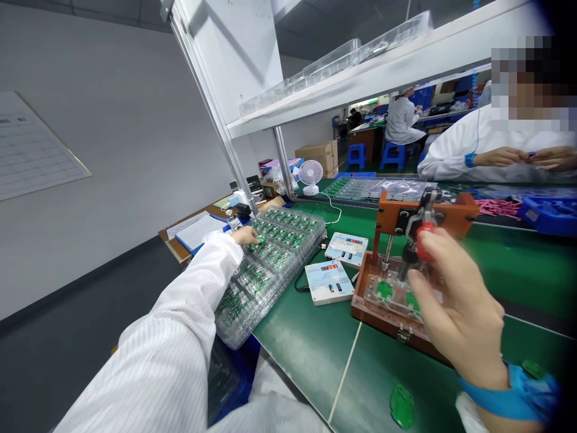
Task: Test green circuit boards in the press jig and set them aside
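Note:
My left hand (246,236) reaches over a stack of clear plastic trays (270,300) full of green circuit boards. Its fingers pinch one small circuit board (258,241) at the tray's upper left. At the right, my right hand (464,307), with a blue band at the wrist, has its fingers curled on the red handle (424,242) of a toggle clamp. This clamp is mounted on an orange and brown test fixture (383,316). Green boards (384,289) lie under the clear plate of the fixture, partly hidden by my right hand.
Two white meter boxes (330,282) with red digits stand between trays and fixture. Loose green boards (401,406) lie near the front edge. A small fan (311,175), a shelf (360,75) and a blue bin (550,215) are farther back. A co-worker (473,138) sits opposite.

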Motion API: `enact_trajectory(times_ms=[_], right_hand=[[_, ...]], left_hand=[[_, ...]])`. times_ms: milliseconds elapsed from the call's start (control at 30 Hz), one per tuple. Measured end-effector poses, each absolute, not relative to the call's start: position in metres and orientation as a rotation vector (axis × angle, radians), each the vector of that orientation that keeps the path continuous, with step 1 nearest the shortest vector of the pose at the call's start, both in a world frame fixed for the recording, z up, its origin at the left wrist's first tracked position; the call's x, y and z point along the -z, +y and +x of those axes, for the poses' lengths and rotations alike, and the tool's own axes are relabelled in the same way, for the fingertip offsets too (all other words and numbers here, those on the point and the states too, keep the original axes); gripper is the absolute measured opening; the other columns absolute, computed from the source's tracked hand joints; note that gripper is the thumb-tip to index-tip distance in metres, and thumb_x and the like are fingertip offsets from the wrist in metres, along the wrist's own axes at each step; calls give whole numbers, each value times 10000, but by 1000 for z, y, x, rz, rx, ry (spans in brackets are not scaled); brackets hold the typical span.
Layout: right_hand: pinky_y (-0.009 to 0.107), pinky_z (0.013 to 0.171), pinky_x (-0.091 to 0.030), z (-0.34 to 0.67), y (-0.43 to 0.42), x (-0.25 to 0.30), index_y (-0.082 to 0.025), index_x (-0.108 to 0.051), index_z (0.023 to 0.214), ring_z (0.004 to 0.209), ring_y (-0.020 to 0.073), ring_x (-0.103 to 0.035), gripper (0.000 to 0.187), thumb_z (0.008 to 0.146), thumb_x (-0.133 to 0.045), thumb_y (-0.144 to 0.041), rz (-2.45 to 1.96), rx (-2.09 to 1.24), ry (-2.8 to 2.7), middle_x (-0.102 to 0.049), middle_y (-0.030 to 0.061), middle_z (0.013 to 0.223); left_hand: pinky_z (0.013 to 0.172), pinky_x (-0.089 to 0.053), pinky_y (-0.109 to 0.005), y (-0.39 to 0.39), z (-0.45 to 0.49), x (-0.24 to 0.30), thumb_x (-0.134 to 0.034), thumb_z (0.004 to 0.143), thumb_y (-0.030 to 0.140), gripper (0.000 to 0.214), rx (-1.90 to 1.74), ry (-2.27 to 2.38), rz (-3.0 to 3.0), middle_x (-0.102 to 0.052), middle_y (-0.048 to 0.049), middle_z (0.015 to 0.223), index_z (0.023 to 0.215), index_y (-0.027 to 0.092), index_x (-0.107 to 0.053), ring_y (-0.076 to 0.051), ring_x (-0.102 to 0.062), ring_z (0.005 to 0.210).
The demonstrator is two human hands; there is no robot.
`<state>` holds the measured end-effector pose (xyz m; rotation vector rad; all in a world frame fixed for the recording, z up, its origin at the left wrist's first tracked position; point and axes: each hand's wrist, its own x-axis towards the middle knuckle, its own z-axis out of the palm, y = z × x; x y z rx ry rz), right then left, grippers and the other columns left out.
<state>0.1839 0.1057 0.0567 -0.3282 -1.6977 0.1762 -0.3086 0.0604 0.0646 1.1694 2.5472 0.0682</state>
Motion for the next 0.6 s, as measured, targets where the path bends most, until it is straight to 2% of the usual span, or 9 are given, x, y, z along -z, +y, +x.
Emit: enact_trajectory(times_ms=[200, 300, 433, 600], right_hand=[[503, 1232, -434, 184, 105, -57, -341, -488, 1527, 1423, 285, -522, 654, 936, -631, -102, -347, -178, -1705, -562, -14, 1515], [537, 1230, -427, 185, 105, -58, -345, -478, 1533, 1429, 301, -513, 663, 940, -625, -88, -341, -187, -1716, -557, -4, 1519], [524, 1234, -424, 185, 105, -58, -354, -470, 1536, 1435, 296, -506, 677, 939, -616, -70, -329, -187, -1726, -546, -10, 1529], [492, 1236, -423, 185, 104, -60, -352, -466, 1539, 1441, 284, -500, 690, 936, -612, -51, -320, -188, -1728, -542, -14, 1532]], left_hand=[[956, -570, -429, 63, -303, -62, -705, 966, 343, 242, 41, 2588, 1238, -696, -90, 1146, 1086, 133, -692, -239, -672, 1082], [891, -593, -398, 65, -303, -65, -694, 975, 347, 243, 15, 2579, 1197, -703, -78, 1120, 1098, 137, -686, -218, -692, 1006], [756, -613, -335, 64, -305, -69, -668, 994, 380, 290, -74, 2545, 1124, -708, -70, 1056, 1120, 119, -668, -180, -701, 859], [753, -614, -325, 59, -306, -67, -659, 995, 429, 343, -157, 2543, 1123, -705, -86, 1081, 1137, 117, -665, -181, -700, 870]])
